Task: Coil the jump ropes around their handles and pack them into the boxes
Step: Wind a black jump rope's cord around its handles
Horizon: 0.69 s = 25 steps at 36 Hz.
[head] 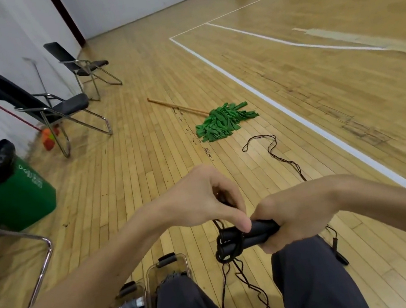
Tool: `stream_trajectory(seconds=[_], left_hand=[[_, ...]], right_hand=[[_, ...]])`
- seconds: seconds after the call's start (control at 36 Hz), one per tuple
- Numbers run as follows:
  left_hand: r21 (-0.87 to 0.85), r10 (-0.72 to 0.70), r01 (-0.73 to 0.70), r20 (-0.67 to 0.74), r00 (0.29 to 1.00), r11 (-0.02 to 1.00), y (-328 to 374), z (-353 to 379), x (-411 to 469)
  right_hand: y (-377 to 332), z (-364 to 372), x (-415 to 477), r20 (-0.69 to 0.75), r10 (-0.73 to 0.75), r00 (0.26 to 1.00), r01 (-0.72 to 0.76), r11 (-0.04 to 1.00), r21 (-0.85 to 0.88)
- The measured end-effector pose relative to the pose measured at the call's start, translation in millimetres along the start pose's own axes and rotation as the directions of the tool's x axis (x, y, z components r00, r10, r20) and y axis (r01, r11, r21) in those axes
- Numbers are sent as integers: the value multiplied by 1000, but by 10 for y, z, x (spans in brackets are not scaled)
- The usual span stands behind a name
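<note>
My right hand (pixel 294 216) grips two black jump rope handles (pixel 252 236) held side by side above my knees. A few turns of thin black rope (pixel 231 249) circle the handles' left ends. My left hand (pixel 209 198) pinches the rope just above the handles. The loose rope (pixel 247 304) hangs down between my legs and loops on the floor. More of the rope (pixel 273 150) trails across the floor toward the mop. Two clear boxes (pixel 167 268) with black latches stand by my left knee, holding coiled ropes.
A green mop (pixel 223 121) with a wooden stick lies on the wooden floor ahead. Two black folding chairs (pixel 61 107) stand at the left wall, with a green bin (pixel 8 192) nearer. A chair frame (pixel 41 264) is at my left. Another black handle (pixel 342 257) lies by my right leg.
</note>
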<state>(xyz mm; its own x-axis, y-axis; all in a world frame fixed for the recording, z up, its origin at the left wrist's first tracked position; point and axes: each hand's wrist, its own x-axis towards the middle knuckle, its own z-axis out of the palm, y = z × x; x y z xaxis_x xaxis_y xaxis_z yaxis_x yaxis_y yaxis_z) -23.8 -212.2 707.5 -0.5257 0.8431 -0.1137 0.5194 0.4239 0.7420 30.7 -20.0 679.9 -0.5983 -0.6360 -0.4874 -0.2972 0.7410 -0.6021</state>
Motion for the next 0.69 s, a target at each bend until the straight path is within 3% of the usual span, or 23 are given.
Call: stream_trajectory(seconds=[0.22, 0.56, 0.69], left_hand=[[-377, -1, -38, -105, 995, 925, -79, 30, -17], [-552, -27, -152, -303, 953, 820, -37, 68, 64], [-518, -145, -65, -355, 924, 853, -69, 158, 52]], right_hand=[[-33, -81, -121, -169, -104, 980, 104, 995, -9], [20, -257, -191, -431, -177, 885, 209, 978, 28], [97, -370, -244, -533, -141, 834, 256, 955, 147]])
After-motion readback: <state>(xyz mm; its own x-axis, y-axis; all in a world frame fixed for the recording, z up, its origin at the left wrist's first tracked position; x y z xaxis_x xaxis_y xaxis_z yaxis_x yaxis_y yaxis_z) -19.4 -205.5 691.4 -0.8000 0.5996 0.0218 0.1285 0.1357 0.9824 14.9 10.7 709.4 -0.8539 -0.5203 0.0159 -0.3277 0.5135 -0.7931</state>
